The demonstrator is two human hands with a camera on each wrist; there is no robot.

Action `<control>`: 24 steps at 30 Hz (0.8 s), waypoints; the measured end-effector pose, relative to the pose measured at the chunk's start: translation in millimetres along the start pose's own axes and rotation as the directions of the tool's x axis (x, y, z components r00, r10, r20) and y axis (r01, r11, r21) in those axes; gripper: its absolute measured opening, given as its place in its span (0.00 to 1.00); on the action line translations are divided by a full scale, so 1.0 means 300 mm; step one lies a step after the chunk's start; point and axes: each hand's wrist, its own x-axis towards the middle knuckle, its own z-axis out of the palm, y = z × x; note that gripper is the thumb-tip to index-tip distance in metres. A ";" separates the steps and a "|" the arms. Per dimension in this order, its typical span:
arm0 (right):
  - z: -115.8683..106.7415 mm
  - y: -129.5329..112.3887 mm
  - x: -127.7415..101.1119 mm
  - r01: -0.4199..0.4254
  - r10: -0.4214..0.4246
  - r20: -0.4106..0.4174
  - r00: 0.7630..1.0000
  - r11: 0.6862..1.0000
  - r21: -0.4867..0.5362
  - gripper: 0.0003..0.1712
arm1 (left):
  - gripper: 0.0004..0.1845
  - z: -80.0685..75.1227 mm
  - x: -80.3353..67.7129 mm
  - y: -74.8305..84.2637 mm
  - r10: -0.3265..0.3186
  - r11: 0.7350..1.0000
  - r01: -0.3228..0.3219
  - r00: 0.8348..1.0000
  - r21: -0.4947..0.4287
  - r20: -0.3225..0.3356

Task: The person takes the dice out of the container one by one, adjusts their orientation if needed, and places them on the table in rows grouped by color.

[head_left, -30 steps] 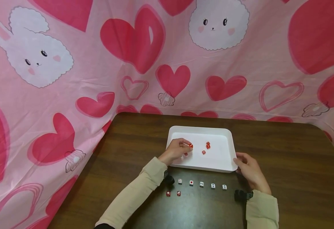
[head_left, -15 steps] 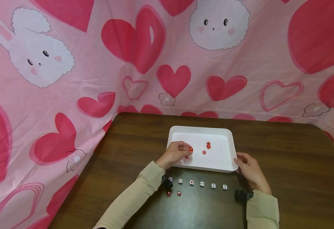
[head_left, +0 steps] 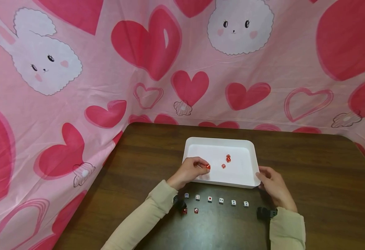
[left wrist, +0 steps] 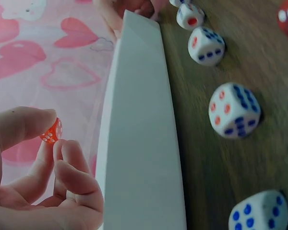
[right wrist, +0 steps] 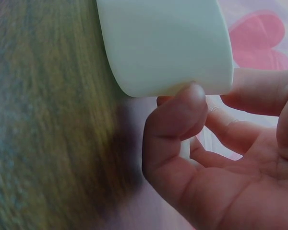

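Note:
My left hand point(head_left: 188, 172) pinches a red die point(head_left: 208, 167) with white pips between thumb and fingertips, over the left part of a white tray point(head_left: 243, 170). The left wrist view shows this red die point(left wrist: 53, 132) at the tips of thumb and index finger, the other fingers curled below. Three loose red dice point(head_left: 223, 166) lie inside the tray, right of that hand. My right hand point(head_left: 274, 184) holds the tray's front right corner; up close, the thumb point(right wrist: 182, 108) presses the white tray's corner point(right wrist: 168, 48) and a finger lies at the rim.
In front of the tray, a row of several white dice point(head_left: 221, 200) runs along the dark wooden table point(head_left: 320, 187). Two red dice point(head_left: 196, 210) sit nearer, the left one partly behind my left wrist camera point(head_left: 180, 202). A pink heart-patterned cloth point(head_left: 157, 93) hangs behind and at left.
My left hand, still pinching the red die, has drawn slightly toward the tray's front edge. The leftmost white die has come into view from behind the wrist. My right hand stays at the corner.

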 end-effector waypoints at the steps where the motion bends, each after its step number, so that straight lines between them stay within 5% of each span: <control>1: 0.000 -0.001 -0.001 0.000 0.000 0.001 1.000 1.000 -0.001 0.32 | 0.09 -0.001 -0.006 0.002 -0.001 1.000 0.001 1.000 -0.007 0.006; 10: -0.004 -0.006 -0.002 -0.001 0.001 0.008 1.000 1.000 0.000 0.33 | 0.09 -0.001 -0.057 0.021 0.022 0.998 -0.020 0.999 -0.059 0.046; 24: -0.001 -0.004 -0.003 -0.006 0.006 0.002 1.000 1.000 0.004 0.32 | 0.08 0.010 -0.104 0.006 0.107 0.994 -0.108 0.992 -0.002 0.066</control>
